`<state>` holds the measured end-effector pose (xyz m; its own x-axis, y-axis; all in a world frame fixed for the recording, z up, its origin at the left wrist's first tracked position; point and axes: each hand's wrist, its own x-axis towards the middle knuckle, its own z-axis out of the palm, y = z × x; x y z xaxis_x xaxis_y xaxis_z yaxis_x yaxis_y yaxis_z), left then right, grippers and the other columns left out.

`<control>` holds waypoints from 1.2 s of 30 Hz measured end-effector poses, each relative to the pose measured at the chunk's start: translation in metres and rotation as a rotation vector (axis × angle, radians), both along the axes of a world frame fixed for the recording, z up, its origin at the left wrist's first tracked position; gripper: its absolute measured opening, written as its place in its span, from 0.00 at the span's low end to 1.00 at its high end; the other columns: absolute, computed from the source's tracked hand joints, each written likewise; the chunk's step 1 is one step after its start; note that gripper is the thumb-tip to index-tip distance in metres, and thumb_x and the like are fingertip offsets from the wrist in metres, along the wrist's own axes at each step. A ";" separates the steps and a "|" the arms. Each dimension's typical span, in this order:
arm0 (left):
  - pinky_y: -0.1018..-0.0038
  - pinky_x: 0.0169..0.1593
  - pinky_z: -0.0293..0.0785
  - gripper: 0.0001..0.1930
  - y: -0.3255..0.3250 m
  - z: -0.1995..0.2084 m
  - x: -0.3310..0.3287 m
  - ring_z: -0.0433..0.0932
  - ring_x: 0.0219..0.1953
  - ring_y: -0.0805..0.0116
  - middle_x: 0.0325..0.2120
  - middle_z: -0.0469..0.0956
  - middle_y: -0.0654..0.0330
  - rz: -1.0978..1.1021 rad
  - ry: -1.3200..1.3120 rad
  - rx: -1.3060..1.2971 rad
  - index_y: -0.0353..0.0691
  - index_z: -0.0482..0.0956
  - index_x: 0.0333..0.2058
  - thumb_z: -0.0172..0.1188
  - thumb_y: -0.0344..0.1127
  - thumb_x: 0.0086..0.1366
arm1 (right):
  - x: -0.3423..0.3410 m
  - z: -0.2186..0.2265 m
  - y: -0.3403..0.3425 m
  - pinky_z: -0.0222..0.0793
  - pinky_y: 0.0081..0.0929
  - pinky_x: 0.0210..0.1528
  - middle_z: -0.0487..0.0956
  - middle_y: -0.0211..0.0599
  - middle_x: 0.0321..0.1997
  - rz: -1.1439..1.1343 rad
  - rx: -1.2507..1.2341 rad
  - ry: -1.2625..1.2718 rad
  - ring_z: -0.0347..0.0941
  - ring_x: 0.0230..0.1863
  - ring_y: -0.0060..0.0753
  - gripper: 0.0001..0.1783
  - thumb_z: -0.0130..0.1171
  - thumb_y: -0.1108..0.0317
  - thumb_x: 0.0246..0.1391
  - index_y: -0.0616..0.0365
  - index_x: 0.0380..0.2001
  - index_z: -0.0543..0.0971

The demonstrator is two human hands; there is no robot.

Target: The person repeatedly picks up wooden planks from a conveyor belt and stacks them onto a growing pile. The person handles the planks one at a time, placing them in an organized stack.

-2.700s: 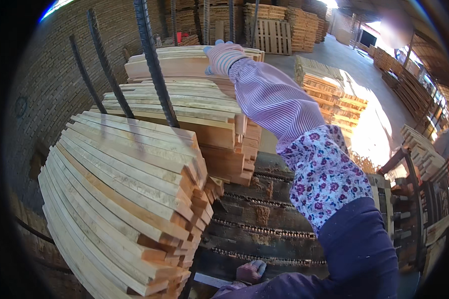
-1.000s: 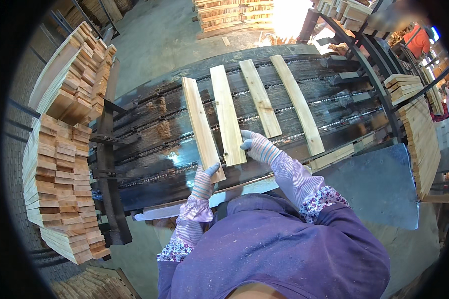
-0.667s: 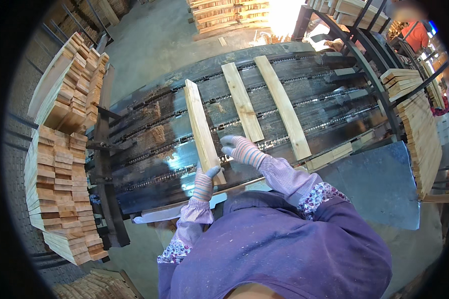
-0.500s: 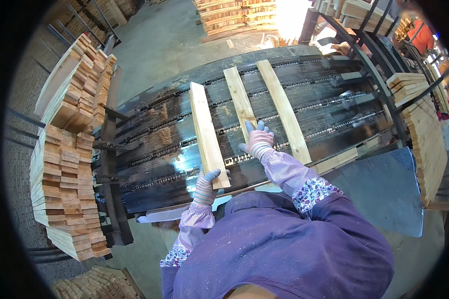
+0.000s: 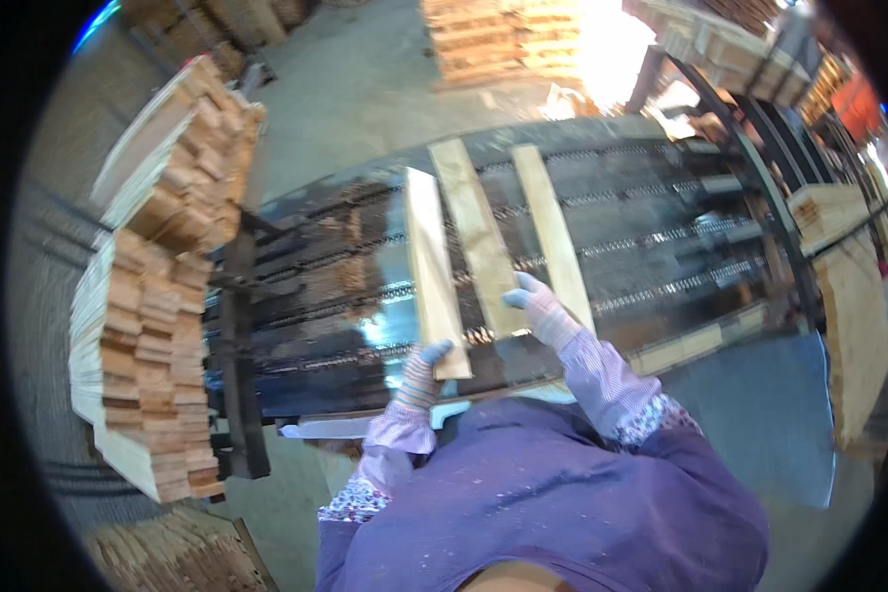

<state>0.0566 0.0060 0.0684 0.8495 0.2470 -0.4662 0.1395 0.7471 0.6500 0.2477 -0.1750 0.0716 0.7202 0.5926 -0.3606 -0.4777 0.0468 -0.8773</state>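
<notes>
Three pale wooden boards lie across a dark chain conveyor [image 5: 651,212] in front of me. My left hand [image 5: 420,377], in a striped glove, grips the near end of the left board [image 5: 430,266], with the thumb on top. At the right edge of the middle board [image 5: 478,232], close to its near end, my right hand [image 5: 545,311] is closed on the wood; its fingertips are partly hidden and a little blurred. The right board [image 5: 551,222] lies just beyond that hand, untouched. The middle board is close beside the left one at the far end.
Stacked boards [image 5: 153,345] rise left of the conveyor behind a dark metal frame [image 5: 237,365]. A blue-grey sheet [image 5: 760,405] lies to the right, near another board stack [image 5: 853,326]. More timber [image 5: 503,39] stands at the back. A person in orange [image 5: 855,104] is far right.
The middle board has shifted left, closer to the left board. My right hand has gone from the top of the middle board to its right edge. The view has turned slightly.
</notes>
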 end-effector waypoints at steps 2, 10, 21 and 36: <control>0.61 0.42 0.88 0.32 0.014 -0.026 -0.013 0.86 0.38 0.56 0.39 0.83 0.52 -0.001 0.067 0.000 0.35 0.69 0.60 0.71 0.35 0.60 | 0.001 0.042 0.023 0.74 0.30 0.55 0.85 0.38 0.50 -0.032 -0.246 -0.391 0.78 0.49 0.27 0.23 0.65 0.63 0.64 0.66 0.58 0.78; 0.67 0.45 0.85 0.39 0.040 0.017 -0.053 0.85 0.41 0.61 0.43 0.81 0.56 -0.076 -0.036 0.086 0.39 0.66 0.64 0.74 0.38 0.57 | 0.009 0.205 0.195 0.77 0.35 0.55 0.84 0.54 0.51 0.106 0.033 -1.093 0.83 0.53 0.44 0.37 0.65 0.63 0.61 0.50 0.72 0.65; 0.69 0.51 0.80 0.46 0.109 0.024 -0.105 0.82 0.45 0.67 0.50 0.78 0.58 -0.099 -0.094 0.114 0.42 0.59 0.73 0.74 0.37 0.59 | -0.062 0.407 0.543 0.79 0.48 0.51 0.85 0.49 0.51 0.634 -0.213 -1.961 0.82 0.52 0.56 0.28 0.69 0.62 0.56 0.47 0.61 0.78; 0.66 0.50 0.84 0.35 0.173 0.014 -0.106 0.84 0.46 0.61 0.47 0.81 0.53 -0.049 -0.174 0.122 0.39 0.66 0.67 0.67 0.34 0.63 | 0.033 0.281 0.372 0.75 0.40 0.60 0.80 0.47 0.57 0.268 -0.309 -1.498 0.79 0.58 0.47 0.31 0.64 0.50 0.60 0.46 0.64 0.76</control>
<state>-0.0494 0.1791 0.0824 0.9270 0.2492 -0.2805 0.0512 0.6565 0.7526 0.2811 0.1966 0.3527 0.4101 0.7997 0.4386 0.8495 -0.1598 -0.5029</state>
